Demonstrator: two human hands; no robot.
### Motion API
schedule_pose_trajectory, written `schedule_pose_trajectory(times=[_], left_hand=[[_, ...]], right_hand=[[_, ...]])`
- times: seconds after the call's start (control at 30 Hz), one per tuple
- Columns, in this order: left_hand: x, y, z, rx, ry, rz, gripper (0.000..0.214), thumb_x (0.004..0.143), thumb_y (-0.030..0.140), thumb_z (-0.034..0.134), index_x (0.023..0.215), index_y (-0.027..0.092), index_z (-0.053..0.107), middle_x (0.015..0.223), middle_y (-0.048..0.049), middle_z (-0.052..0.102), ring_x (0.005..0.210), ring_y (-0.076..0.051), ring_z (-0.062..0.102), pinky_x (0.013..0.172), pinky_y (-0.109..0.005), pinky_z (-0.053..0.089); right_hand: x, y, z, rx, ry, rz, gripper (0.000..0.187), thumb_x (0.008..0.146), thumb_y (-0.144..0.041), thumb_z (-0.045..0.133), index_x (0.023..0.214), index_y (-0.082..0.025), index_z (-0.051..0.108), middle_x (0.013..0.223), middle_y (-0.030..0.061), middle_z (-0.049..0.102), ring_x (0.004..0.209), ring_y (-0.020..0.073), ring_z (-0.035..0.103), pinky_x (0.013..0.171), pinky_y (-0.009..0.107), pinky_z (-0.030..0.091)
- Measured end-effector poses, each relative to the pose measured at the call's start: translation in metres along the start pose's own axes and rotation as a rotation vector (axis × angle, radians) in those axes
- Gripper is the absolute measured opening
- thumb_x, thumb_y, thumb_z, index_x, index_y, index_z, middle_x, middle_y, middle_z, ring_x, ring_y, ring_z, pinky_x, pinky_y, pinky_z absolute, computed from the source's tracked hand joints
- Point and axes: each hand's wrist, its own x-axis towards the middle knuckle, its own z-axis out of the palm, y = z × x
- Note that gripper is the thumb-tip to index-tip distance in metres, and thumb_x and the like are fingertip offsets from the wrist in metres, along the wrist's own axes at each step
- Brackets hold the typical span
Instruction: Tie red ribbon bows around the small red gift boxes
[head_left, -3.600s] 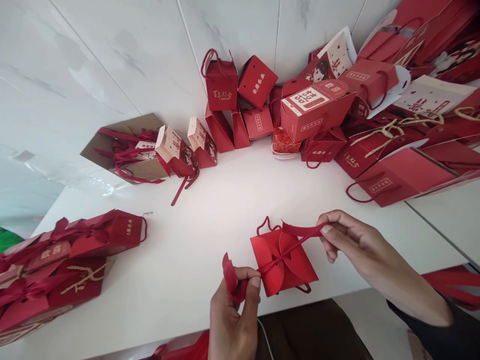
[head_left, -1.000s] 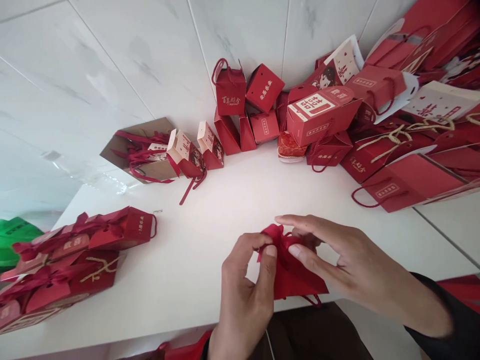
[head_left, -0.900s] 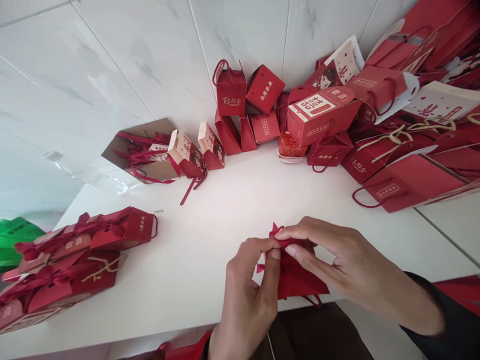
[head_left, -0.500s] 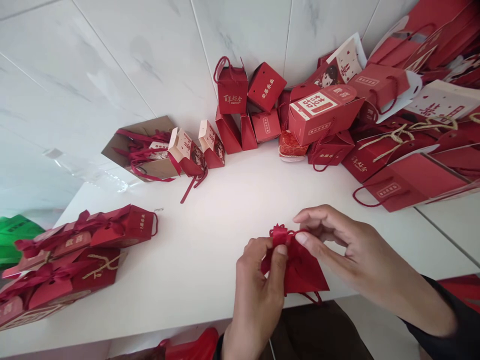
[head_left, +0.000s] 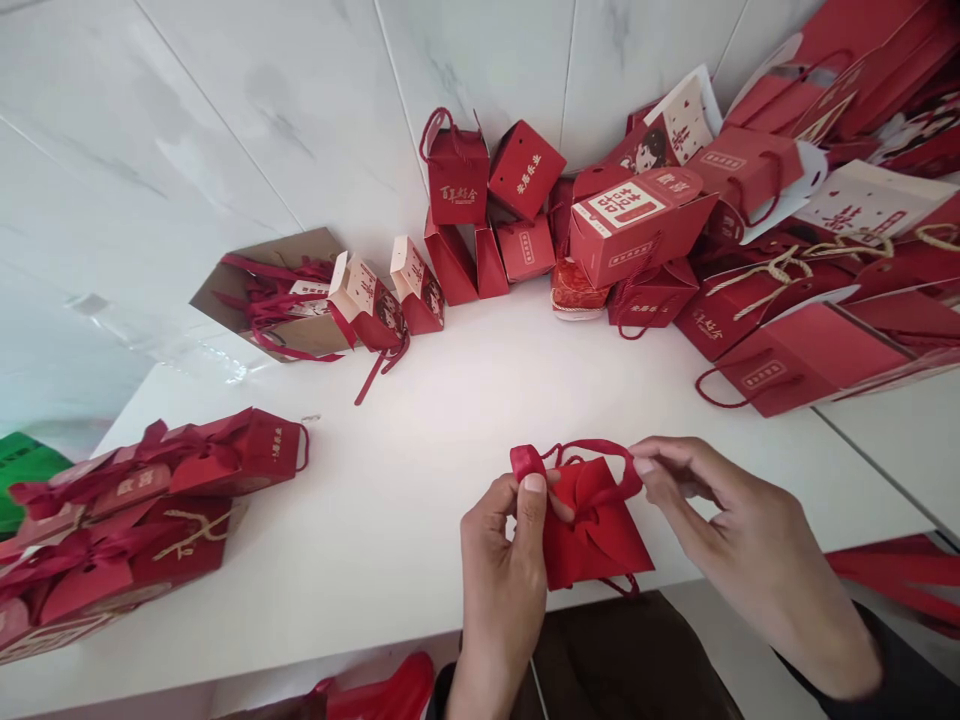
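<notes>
Head view: small red gift box (head_left: 596, 530) sits at the near edge of the white surface (head_left: 420, 450), betw. both hands. L hand (head_left: 502, 570): thumb + index fingers (head_left: 534, 488) pinched shut on the left loop of the red ribbon (head_left: 592, 447). R hand (head_left: 720, 520): fingers (head_left: 649, 466) pinched on the ribbon's right side, other fingers curled.

Change vs 0.5 s ago: hands were bunched close over the box top; now they've drawn apart sideways and the ribbon arcs across the top w/ a loop out at left. 3.6 s ago the ribbon ends lay pulled out straight, no loops. Reads as a bow formed and being snugged; both ends not yet let go.

Bkgd: heap of red boxes (head_left: 637, 220) along the tiled wall, brown carton (head_left: 277, 290) of ribbons, stack of flat red boxes (head_left: 150, 500) far left, all well apart from the hands.
</notes>
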Motion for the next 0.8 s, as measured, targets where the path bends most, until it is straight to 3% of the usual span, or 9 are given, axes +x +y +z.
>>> schedule_pose_trajectory(times=[0.1,0.2,0.27,0.43,0.53,0.67,0.8], left_hand=[[-0.003,0.001,-0.001,0.015,-0.044,0.038,0.041,0.102,0.050,0.052,0.092,0.021,0.078,0.097,-0.0065,0.075,0.083,-0.018,0.064,0.073,-0.028,0.049],[-0.004,0.004,-0.002,0.023,-0.074,0.058,0.038,0.103,0.048,0.052,0.097,0.022,0.079,0.101,-0.0068,0.075,0.093,-0.020,0.065,0.082,-0.029,0.050],[-0.002,0.005,-0.002,0.044,-0.062,0.055,0.038,0.101,0.048,0.055,0.090,0.022,0.079,0.095,-0.0059,0.076,0.089,-0.019,0.065,0.082,-0.029,0.049],[0.002,0.003,-0.002,0.086,-0.023,0.008,0.041,0.097,0.051,0.060,0.074,0.022,0.077,0.078,-0.0037,0.073,0.082,-0.021,0.064,0.077,-0.030,0.047],[0.000,0.004,-0.002,0.173,-0.035,0.043,0.040,0.101,0.048,0.055,0.079,0.022,0.076,0.079,-0.0028,0.071,0.081,-0.020,0.060,0.077,-0.032,0.044],[-0.003,0.010,-0.002,0.352,-0.117,0.183,0.038,0.106,0.039,0.047,0.081,0.023,0.070,0.076,-0.0012,0.067,0.074,-0.018,0.051,0.078,-0.034,0.039],[-0.003,0.013,-0.007,0.454,-0.195,0.284,0.030,0.106,0.032,0.047,0.094,0.025,0.073,0.086,-0.0018,0.069,0.082,-0.019,0.054,0.080,-0.034,0.041]], right_hand=[[-0.001,0.006,-0.002,-0.057,-0.136,-0.115,0.025,0.103,-0.047,0.053,0.121,-0.032,0.062,0.109,0.0021,0.074,0.085,0.0188,0.073,0.062,0.027,0.058],[0.000,0.008,-0.003,-0.082,-0.238,-0.207,0.018,0.104,-0.042,0.051,0.113,-0.030,0.063,0.099,0.0024,0.071,0.076,0.0184,0.071,0.062,0.030,0.057],[0.003,0.006,-0.004,-0.097,-0.247,-0.262,0.017,0.105,-0.036,0.048,0.101,-0.028,0.062,0.094,0.0026,0.068,0.076,0.0191,0.071,0.066,0.033,0.057],[0.006,-0.009,-0.009,-0.107,-0.286,-0.279,0.013,0.104,-0.032,0.049,0.099,-0.027,0.060,0.094,0.0027,0.071,0.077,0.0197,0.072,0.069,0.033,0.057],[0.007,-0.018,-0.011,-0.049,-0.304,-0.240,0.010,0.102,-0.032,0.052,0.103,-0.027,0.061,0.090,0.0008,0.074,0.072,0.0183,0.073,0.066,0.030,0.059],[0.011,-0.028,-0.011,0.049,-0.291,-0.270,0.027,0.103,-0.032,0.054,0.129,-0.029,0.057,0.102,0.0005,0.076,0.085,0.0171,0.076,0.075,0.027,0.061],[0.019,-0.033,-0.008,0.070,-0.343,-0.324,0.015,0.105,-0.028,0.050,0.112,-0.029,0.063,0.101,-0.0001,0.074,0.089,0.0163,0.074,0.078,0.027,0.059]])
